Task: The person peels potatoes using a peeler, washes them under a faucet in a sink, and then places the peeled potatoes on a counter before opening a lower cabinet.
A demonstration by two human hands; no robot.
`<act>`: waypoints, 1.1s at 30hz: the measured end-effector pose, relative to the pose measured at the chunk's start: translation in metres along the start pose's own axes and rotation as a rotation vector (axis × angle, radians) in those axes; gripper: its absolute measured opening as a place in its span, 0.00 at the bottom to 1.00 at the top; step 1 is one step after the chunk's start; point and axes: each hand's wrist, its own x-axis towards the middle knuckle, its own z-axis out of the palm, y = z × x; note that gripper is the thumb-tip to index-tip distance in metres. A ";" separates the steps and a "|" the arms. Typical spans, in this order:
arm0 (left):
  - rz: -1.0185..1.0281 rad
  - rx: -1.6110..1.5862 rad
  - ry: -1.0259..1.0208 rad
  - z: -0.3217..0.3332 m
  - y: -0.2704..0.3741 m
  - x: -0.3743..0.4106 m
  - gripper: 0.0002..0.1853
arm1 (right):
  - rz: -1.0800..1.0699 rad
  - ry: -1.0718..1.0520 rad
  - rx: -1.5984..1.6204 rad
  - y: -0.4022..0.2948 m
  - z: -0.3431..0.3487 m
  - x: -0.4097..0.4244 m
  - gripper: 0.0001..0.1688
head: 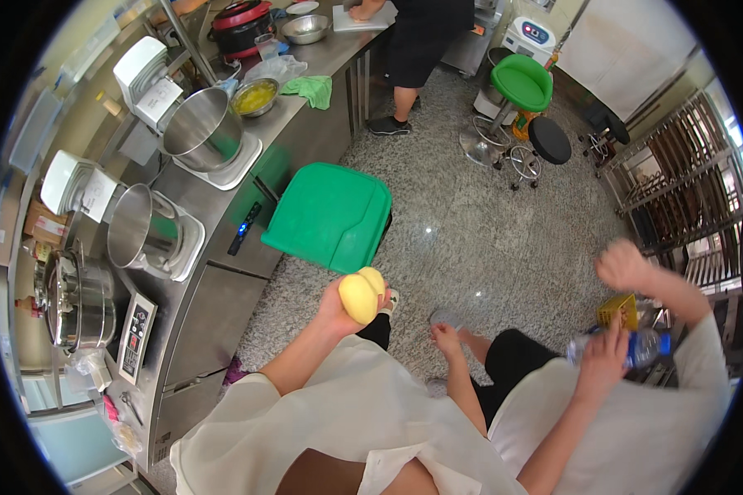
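My left hand [340,309], palm up, holds smooth yellow rounded lumps of food [359,298]; whether they are dough or peeled produce I cannot tell. Below them lies the near edge of a green bin lid [334,213]. Stretched out at the right, my right hand [607,356] grips a clear plastic bottle [644,348] with a blue cap, in front of a co-worker's white shirt. The co-worker's raised hand [622,266] is blurred; their other hand [446,340] hangs between us with bent fingers.
Two stand mixers with steel bowls [203,130] [142,229], a digital panel [137,337] and a bowl of yellow food [255,97] stand on the steel counter [223,204]. Another person [408,62] stands farther off. Stools [522,82] and a tray rack [681,179] are at the right.
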 end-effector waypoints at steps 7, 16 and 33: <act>-0.043 -0.107 -0.050 0.057 0.029 0.083 0.21 | 0.306 0.008 0.008 0.006 -0.096 0.049 0.12; 0.142 -0.209 0.008 0.085 0.071 0.134 0.25 | 0.383 0.062 -0.003 -0.132 -0.141 0.129 0.17; 0.553 -0.496 0.039 0.231 0.117 0.301 0.23 | -0.060 0.125 -0.739 -0.278 -0.307 0.475 0.31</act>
